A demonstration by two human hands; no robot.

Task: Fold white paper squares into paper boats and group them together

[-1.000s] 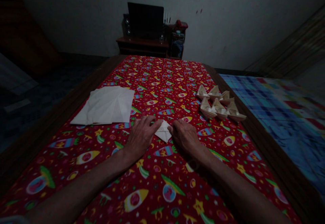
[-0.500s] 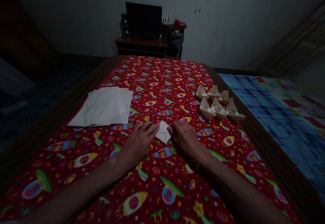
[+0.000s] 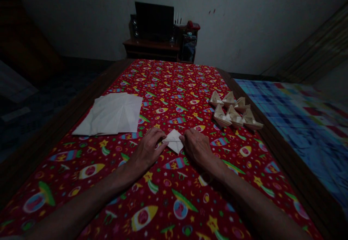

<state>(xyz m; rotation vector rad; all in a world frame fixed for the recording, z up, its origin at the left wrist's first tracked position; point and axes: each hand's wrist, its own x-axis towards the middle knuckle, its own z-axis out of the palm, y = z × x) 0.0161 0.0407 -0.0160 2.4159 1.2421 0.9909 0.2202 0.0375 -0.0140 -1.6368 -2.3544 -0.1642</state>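
Note:
A small white piece of folded paper (image 3: 174, 141), roughly diamond-shaped with a crease across it, lies on the red patterned cloth (image 3: 174, 182) between my hands. My left hand (image 3: 150, 145) pinches its left corner between thumb and fingers. On the opposite side, my right hand (image 3: 198, 145) has its curled fingers closed on the right corner, and its fingertips are partly hidden. To the left lies a fanned stack of white paper sheets (image 3: 111, 115). Several folded paper boats (image 3: 233, 115) stand in two rows at the right.
The cloth covers a long table with a dark wooden edge (image 3: 280, 164). Beyond its far end are a monitor (image 3: 154, 20) on a wooden desk (image 3: 152, 46) and a red telephone (image 3: 193, 25). A blue checked sheet (image 3: 293, 116) spreads out at the right.
My left hand has shifted from lying over the paper's left side to pinching its left corner, showing more of the paper. My right hand stays at the right corner.

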